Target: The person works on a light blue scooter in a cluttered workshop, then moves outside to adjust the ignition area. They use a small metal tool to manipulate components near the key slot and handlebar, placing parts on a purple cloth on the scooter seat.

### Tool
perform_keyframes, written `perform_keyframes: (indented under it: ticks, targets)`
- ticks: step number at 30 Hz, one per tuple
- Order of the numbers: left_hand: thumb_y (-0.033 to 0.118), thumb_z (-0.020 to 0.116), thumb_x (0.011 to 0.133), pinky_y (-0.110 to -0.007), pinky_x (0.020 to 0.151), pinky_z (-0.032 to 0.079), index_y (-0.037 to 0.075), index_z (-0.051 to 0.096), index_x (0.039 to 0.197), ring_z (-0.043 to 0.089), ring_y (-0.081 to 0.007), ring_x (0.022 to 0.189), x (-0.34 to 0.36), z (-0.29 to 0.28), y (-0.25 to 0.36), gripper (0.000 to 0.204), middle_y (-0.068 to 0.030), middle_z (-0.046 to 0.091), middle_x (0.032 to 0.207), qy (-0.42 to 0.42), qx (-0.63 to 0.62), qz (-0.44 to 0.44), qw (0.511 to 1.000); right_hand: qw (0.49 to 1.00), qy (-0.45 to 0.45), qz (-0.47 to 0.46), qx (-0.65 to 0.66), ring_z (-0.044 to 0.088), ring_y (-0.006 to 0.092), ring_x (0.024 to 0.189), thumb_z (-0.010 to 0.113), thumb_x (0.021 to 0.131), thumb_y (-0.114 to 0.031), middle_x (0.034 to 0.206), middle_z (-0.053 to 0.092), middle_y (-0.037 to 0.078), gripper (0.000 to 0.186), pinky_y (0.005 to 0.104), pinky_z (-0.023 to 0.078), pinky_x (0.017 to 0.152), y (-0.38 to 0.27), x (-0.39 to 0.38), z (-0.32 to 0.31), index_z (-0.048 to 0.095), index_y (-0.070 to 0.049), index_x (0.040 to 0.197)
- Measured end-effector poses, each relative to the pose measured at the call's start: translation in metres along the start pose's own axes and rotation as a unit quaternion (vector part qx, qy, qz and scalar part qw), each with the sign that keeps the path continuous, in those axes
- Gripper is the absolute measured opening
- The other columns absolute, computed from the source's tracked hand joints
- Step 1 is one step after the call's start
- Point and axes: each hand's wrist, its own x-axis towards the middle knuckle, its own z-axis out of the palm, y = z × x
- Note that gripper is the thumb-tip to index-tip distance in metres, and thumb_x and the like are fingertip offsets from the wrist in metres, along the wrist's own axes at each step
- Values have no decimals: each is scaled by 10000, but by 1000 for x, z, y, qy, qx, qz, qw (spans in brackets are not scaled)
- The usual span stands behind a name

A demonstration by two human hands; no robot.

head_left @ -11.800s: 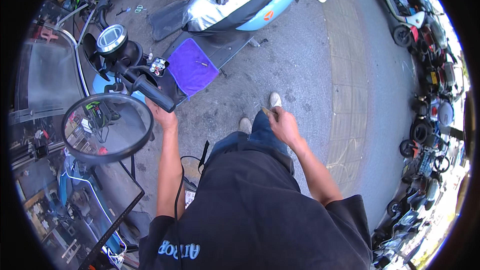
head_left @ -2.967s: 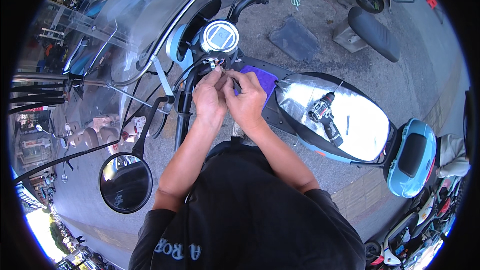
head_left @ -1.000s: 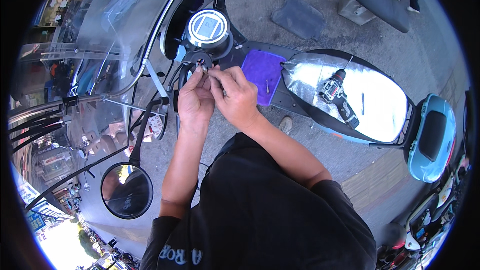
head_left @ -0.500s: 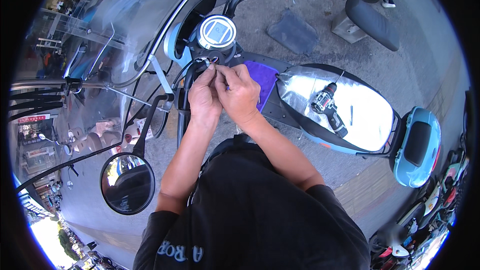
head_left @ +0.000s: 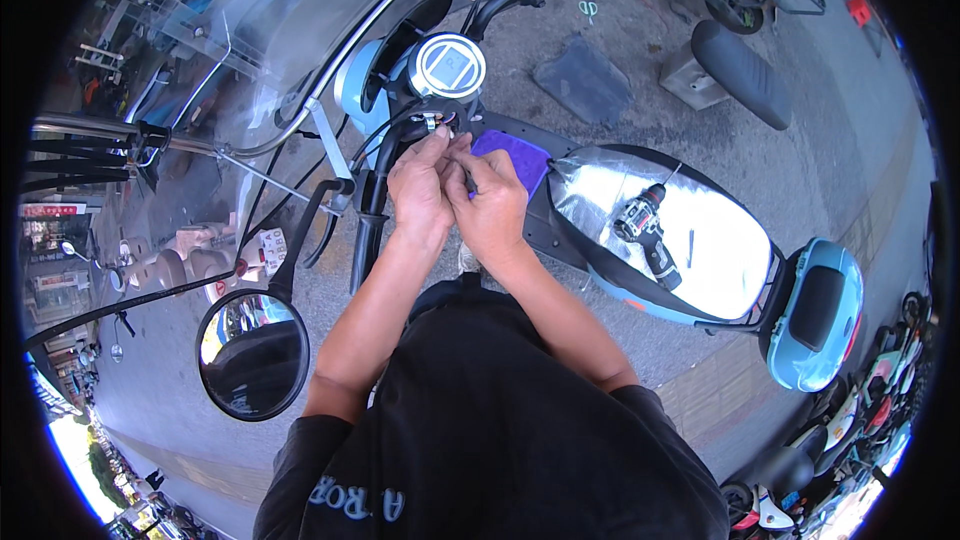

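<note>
Plainly, the biggest thing around the fingers is a light blue scooter (head_left: 672,313), its front end just beyond them and its body stretching off to their right. A clear windshield (head_left: 290,30) rises ahead and to the left of them. Well to their right, along the scooter, lies its silver-topped middle section (head_left: 725,240), with a light blue top box (head_left: 820,315) farther out. Beyond that section, a long black seat (head_left: 742,75) leans on a grey block (head_left: 690,78), and a dark mat (head_left: 582,78) lies on the ground nearer the fingers. A round mirror (head_left: 253,355) hangs to their left, closer to the wearer. Just right of the fingers is a purple cloth (head_left: 520,162). The left hand (head_left: 418,190) and right hand (head_left: 495,202) come together, fingers bent inward with tips close; whether they pinch a small part cannot be told, as the knuckles hide it. To the right, a power drill (head_left: 640,230) rests on the silver surface. Directly beyond is a round display (head_left: 447,65). Smallest, the exposed switch parts (head_left: 436,123) sit on the handlebar right at the fingertips.
</note>
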Motion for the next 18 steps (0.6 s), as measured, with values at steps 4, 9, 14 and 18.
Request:
perform_keyframes:
  ticks: [4,9,14,18]
  targets:
    - [111,616,1056,-367,942,586,-17,673,1101,718,-245,1004,-7,5,-2,148,-136,727,1069,27,3,-13,1000,997,82,-2,-7,671,260,724,776,831,-68,872,671,116,248,369,554,650,4,4,-6,805,-61,1077]
    - [127,596,1070,-341,914,586,-11,676,1107,721,-219,999,-4,1,-2,164,-132,733,1064,23,-19,-14,999,996,64,-54,-40,674,236,686,785,818,-81,863,667,92,258,359,544,596,4,13,-2,809,-91,1075]
    - [138,600,1070,-349,907,590,-19,676,1108,727,-228,985,0,-6,-4,179,-139,739,1051,11,-20,-20,1000,994,69,-62,-65,670,229,663,801,800,-98,850,663,71,248,356,536,571,5,11,2,812,-115,1048]
    - [143,603,1070,-333,881,587,-19,687,1087,723,-221,959,4,-9,-7,184,-133,738,1039,-9,-24,-15,1000,988,97,-81,-83,669,239,633,801,800,-112,834,632,45,209,360,533,549,8,13,8,794,-110,1009]
